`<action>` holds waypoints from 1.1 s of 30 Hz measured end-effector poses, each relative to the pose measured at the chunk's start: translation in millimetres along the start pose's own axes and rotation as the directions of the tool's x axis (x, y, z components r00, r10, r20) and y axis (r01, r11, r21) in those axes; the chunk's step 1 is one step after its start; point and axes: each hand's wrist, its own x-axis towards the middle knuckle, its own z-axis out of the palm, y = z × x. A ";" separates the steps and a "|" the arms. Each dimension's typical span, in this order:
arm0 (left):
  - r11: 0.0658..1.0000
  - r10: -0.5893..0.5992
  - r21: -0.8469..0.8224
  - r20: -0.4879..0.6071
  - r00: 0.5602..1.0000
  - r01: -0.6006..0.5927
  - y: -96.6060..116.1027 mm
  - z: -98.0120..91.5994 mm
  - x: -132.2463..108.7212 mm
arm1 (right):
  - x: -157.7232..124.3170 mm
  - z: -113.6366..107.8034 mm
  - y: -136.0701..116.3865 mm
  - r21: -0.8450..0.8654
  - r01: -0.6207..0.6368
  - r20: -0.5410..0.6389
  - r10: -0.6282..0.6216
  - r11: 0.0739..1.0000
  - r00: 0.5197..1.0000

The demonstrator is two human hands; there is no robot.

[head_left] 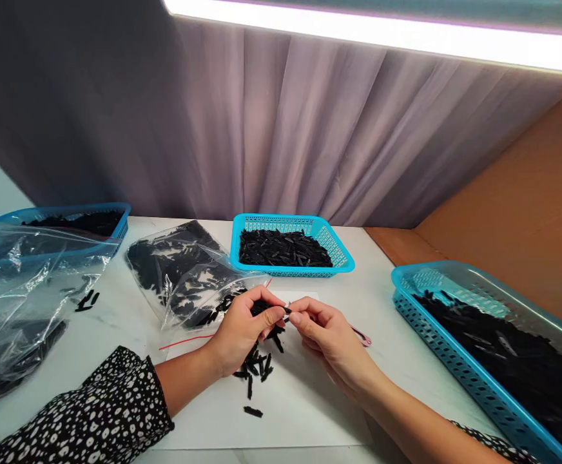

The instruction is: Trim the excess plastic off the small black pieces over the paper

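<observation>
My left hand (pixel 248 325) is closed, thumb and forefinger pinching a small black fuzzy strip (pixel 287 310). Against the strip's free end, the closed fingers of my right hand (pixel 323 332) meet it. A slim pink tool with a rounded end (pixel 362 336) sticks out behind my right hand; it appears to lie within that grip, though its middle is hidden. Under my hands, loose black strips (pixel 256 364) lie piled on a white sheet (pixel 305 412). One single strip (pixel 252 412) rests nearer to me.
Behind my hands stands a blue basket (pixel 288 271) of black strips. Another blue basket (pixel 436 338) is at right, a third (pixel 125 225) far left. Clear plastic bags (pixel 189 270) with strips lie left, one large bag (pixel 29 290) at the edge. A lamp (pixel 382 29) hangs overhead.
</observation>
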 end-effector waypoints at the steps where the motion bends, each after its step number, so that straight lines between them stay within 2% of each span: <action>1: 1.000 0.004 0.001 0.003 1.000 -0.004 -0.1 0.0 0.0 | 0.0 -0.1 0.0 -0.018 0.016 -0.010 -0.016 1.000 1.000; 6: 0.999 -0.040 -0.014 0.023 0.999 0.040 -0.5 -1.5 1.0 | -1.0 -1.5 -3.2 0.010 0.020 -0.092 -0.019 1.000 0.996; 11: 0.993 -0.100 -0.055 0.030 0.995 0.102 -0.4 -3.5 2.5 | -1.3 -2.9 -4.7 0.071 0.002 -0.113 0.006 0.997 0.994; 17: 0.997 -0.069 -0.044 0.016 0.997 0.070 -2.0 -2.6 1.9 | 1.1 -5.0 -3.1 0.087 0.011 -0.134 0.001 0.996 0.991; 23: 0.999 -0.039 -0.028 -0.006 0.999 0.038 -2.7 -0.3 1.8 | 6.1 -8.6 1.2 0.049 0.098 -0.187 -0.087 0.994 0.978; 33: 0.999 -0.036 -0.029 -0.022 0.999 0.035 -0.7 -0.6 0.7 | 7.5 -11.2 5.4 0.008 0.142 -0.184 -0.138 0.990 0.973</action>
